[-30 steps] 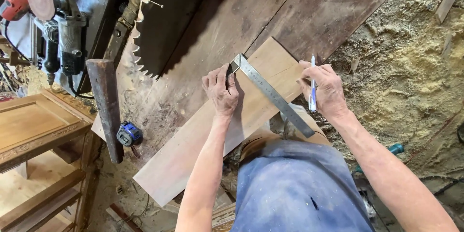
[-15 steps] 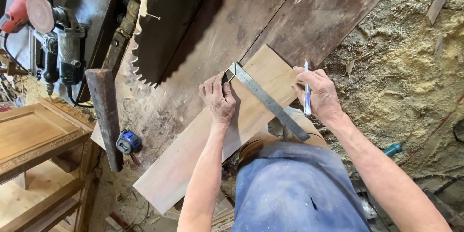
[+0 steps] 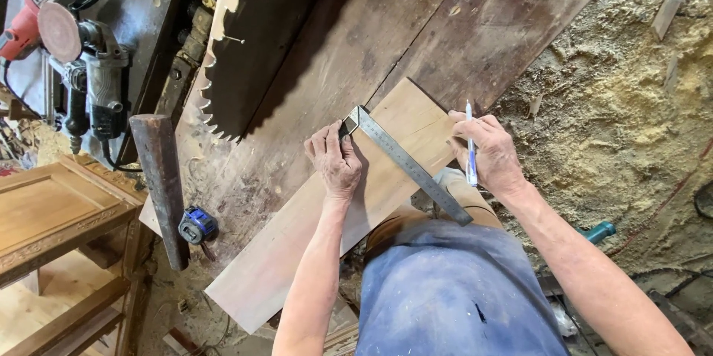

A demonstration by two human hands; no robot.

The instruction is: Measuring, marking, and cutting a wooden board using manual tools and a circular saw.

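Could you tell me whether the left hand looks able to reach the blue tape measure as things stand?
Probably yes. The left hand presses the square onto the board; the tape measure lies to its left on the table, with only the board's edge between them. It would have to let go of the square first.

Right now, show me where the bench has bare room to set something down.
Free: dark bench top beyond the pale board, right of the saw blade. Crowded: grinders, hammer and tape measure at left.
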